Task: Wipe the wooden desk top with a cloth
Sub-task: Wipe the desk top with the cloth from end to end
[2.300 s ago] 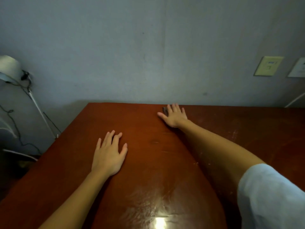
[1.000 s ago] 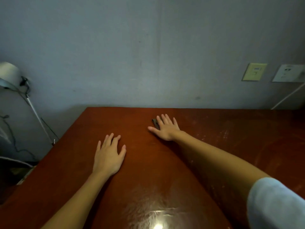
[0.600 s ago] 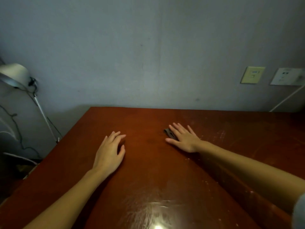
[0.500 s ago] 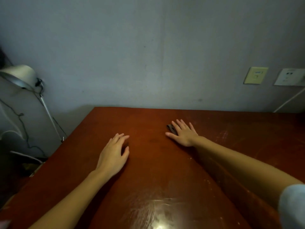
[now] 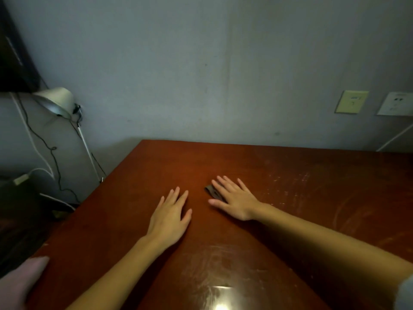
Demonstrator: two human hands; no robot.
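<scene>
The reddish-brown wooden desk top [image 5: 312, 198] fills the lower part of the head view, with pale scuffs on its right half. My right hand [image 5: 234, 201] lies flat with straight fingers on a small dark cloth [image 5: 211, 190]; only the cloth's left edge shows past the fingers. My left hand [image 5: 171, 217] rests palm down on the bare wood just left of it, fingers spread and straight, holding nothing.
The desk's far edge meets a grey wall. A desk lamp [image 5: 55, 101] on a thin stand, with loose cables [image 5: 44, 153], is off the desk's left edge. Wall sockets [image 5: 352, 101] sit at the right, with a white cord below them.
My right hand has slid the cloth back from the far edge toward me, closer to my left hand. The left hand has stayed planted; the view has shifted right.
</scene>
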